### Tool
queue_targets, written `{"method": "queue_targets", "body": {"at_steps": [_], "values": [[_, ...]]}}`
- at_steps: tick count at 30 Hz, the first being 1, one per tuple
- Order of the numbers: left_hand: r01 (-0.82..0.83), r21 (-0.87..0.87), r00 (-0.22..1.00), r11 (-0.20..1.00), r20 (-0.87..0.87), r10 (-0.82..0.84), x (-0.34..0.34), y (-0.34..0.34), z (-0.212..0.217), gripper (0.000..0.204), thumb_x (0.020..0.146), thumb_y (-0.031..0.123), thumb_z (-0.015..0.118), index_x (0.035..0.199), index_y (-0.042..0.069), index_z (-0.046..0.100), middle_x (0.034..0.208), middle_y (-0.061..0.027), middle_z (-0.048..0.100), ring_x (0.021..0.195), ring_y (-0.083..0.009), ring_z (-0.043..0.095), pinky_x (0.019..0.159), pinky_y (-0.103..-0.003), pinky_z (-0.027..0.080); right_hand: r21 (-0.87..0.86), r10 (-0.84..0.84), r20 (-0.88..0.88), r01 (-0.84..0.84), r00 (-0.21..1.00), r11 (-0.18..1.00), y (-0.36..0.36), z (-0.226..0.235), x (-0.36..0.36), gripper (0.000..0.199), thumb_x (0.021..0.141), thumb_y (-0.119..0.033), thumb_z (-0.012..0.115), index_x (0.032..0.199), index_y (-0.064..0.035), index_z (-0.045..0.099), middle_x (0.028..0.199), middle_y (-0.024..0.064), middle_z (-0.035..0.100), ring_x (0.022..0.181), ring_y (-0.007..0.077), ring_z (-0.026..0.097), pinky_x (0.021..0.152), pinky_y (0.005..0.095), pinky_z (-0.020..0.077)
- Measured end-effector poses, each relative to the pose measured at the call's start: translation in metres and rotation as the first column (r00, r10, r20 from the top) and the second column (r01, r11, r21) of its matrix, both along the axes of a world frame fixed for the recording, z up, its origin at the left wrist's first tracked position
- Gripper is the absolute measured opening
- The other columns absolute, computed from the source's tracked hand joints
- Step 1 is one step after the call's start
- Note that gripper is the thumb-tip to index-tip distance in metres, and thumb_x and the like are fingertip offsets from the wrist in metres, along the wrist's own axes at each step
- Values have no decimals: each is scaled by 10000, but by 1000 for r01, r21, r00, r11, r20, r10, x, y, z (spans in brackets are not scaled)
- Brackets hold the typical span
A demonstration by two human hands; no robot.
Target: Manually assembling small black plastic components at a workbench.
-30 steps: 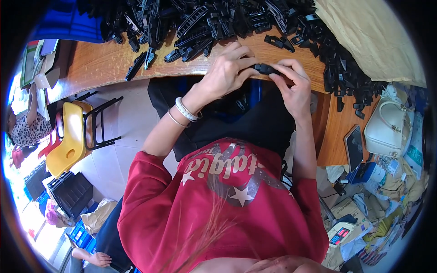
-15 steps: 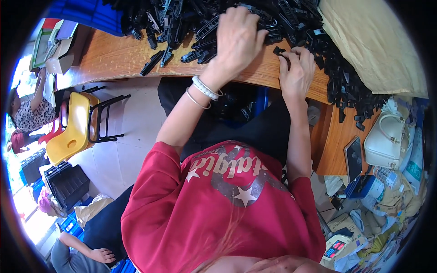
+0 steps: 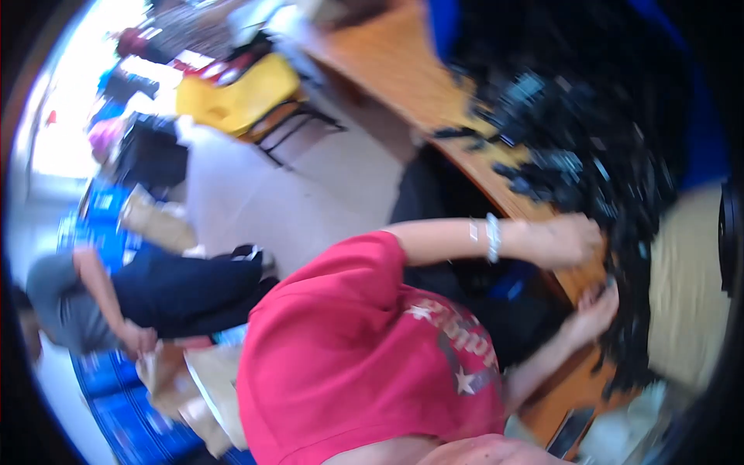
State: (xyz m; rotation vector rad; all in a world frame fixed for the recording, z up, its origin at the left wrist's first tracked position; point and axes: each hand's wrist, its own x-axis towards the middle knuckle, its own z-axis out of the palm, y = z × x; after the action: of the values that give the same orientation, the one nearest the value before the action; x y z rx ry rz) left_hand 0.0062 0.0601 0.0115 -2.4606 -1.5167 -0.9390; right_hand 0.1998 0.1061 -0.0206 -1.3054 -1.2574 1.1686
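The left hand now reaches into the near edge of the heap of black plastic parts; half a second ago it lay higher on that pile. Its fingers are buried in the parts and blurred, so whether it grips anything I cannot tell. The right hand has come down to the worktop edge, touching the pile's lower fringe; its grasp is likewise unreadable. The view has swung hard to one side, so the heap sits at right and the wooden edge runs diagonally. That suggests picking from the pile goes on. Open floor lies left; a yellow chair stands well apart, a crouching person farther left.
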Motion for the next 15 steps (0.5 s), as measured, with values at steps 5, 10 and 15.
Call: {"method": "queue_targets", "body": {"at_steps": [5,10,15], "values": [[-51,122,994,991,-87,62,10,17,-33,170,640,226,678,677,61,660,827,-80,587,875,-261,536,741,-351,436,-71,101,-88,-107,991,992,10,-1,22,348,1028,-309,480,1276,-86,580,967,83,639,718,78,549,585,164,416],[-77,117,994,990,-70,85,10,15,-37,164,659,199,695,708,47,660,835,-88,579,890,-266,535,772,-349,458,-88,429,139,-420,893,903,4,11,7,351,970,-178,597,1272,0,598,961,97,661,755,115,560,661,225,457],[-114,66,993,991,-13,115,10,12,-28,149,690,161,685,728,18,666,863,-103,578,901,-265,529,770,-343,467,194,335,526,-494,781,847,13,7,11,303,949,-173,621,1140,59,658,1102,189,679,955,314,628,884,382,467]]}}
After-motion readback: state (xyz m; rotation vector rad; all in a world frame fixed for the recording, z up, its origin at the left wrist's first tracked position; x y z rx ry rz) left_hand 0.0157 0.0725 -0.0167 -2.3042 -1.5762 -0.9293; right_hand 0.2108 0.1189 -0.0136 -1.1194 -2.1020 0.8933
